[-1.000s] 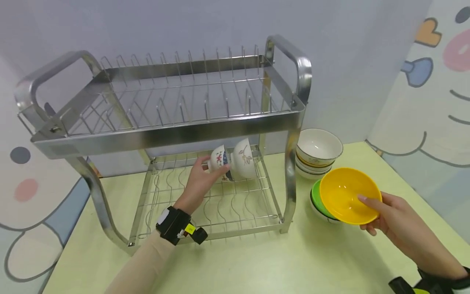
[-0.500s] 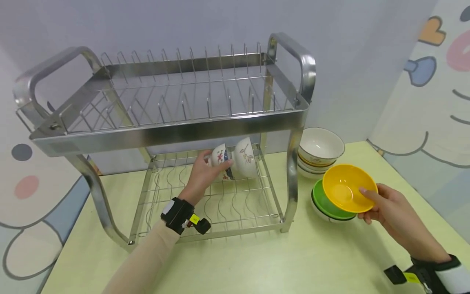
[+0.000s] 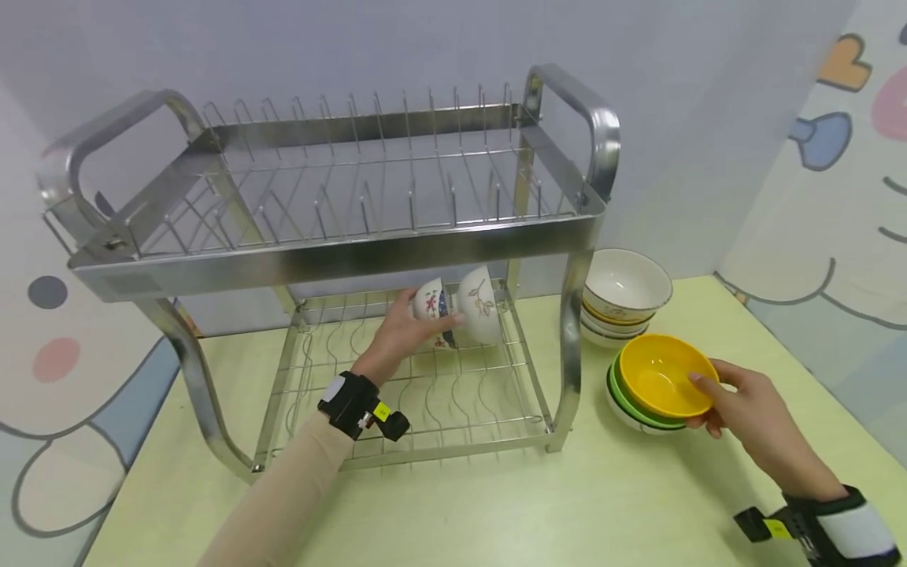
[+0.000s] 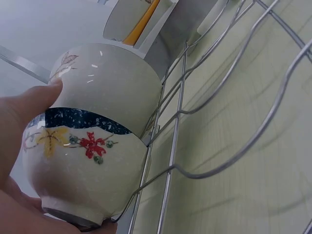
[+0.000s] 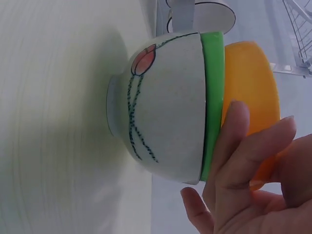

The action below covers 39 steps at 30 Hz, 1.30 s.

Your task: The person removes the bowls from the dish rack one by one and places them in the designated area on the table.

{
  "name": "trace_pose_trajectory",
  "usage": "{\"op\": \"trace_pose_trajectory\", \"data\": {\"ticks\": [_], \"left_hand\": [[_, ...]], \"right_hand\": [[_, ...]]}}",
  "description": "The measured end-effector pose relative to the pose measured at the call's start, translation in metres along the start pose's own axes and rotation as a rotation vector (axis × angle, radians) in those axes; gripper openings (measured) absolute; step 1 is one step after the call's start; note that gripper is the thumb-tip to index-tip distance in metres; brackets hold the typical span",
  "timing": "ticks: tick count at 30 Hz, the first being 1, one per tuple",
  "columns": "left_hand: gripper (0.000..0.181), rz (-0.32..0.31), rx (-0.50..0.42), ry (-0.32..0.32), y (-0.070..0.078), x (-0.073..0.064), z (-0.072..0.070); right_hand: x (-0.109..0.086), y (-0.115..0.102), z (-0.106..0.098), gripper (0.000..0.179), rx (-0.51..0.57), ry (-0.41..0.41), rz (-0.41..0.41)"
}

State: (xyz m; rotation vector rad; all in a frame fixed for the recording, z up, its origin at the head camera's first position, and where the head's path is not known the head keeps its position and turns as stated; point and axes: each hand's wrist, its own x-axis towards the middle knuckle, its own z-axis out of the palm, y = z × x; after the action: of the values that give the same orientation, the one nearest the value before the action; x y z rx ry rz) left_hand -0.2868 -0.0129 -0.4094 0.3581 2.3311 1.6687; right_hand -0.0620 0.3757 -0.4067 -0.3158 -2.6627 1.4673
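On the rack's lower tier my left hand point(image 3: 401, 331) grips a small white bowl with flowers and a blue band point(image 4: 87, 156), thumb at the rim and fingers by the foot. It stands on its side against the wires, beside a larger white bowl with a leaf sprig point(image 3: 479, 305). At the right, my right hand point(image 3: 747, 405) pinches the rim of a yellow bowl point(image 3: 662, 374). That bowl sits tilted in a green bowl point(image 5: 213, 97), which rests inside a white bowl with a red tulip point(image 5: 170, 107) on the table.
A two-tier metal dish rack point(image 3: 340, 264) spans the middle and left of the table, its upper tier bearing upright wires. Right of its leg, behind the yellow bowl, stands a stack of white and yellow bowls point(image 3: 623, 287). A wall point(image 3: 397, 39) closes the back.
My right hand has lowered the yellow bowl leftward into the green bowl. My left hand keeps its grip on the flowered bowl, and the view has shifted slightly.
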Motion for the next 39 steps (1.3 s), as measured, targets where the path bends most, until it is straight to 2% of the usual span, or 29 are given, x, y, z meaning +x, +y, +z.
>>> {"op": "trace_pose_trajectory", "data": {"ticks": [6,11,18,27,33,39], "left_hand": [[0.100,0.031,0.026,-0.010,-0.001,0.003,0.001],[0.093,0.063,-0.003,-0.021,-0.004,0.007,0.004],[0.091,0.088,-0.033,-0.045,-0.005,0.008,0.009],[0.092,0.090,-0.048,-0.045,-0.007,0.009,0.008],[0.085,0.116,-0.107,-0.029,-0.009,0.011,0.008],[0.080,0.130,-0.101,-0.010,-0.010,0.010,0.009]], "right_hand": [[0.003,0.004,0.005,0.051,-0.002,0.005,0.024],[0.003,0.004,0.008,0.056,-0.017,0.021,0.043],[0.000,0.005,0.006,0.054,-0.070,0.043,0.049],[0.001,0.001,0.005,0.064,-0.138,-0.002,0.127],[0.001,-0.005,0.004,0.071,-0.188,0.022,0.100],[-0.004,-0.009,0.004,0.075,-0.178,0.023,0.097]]}}
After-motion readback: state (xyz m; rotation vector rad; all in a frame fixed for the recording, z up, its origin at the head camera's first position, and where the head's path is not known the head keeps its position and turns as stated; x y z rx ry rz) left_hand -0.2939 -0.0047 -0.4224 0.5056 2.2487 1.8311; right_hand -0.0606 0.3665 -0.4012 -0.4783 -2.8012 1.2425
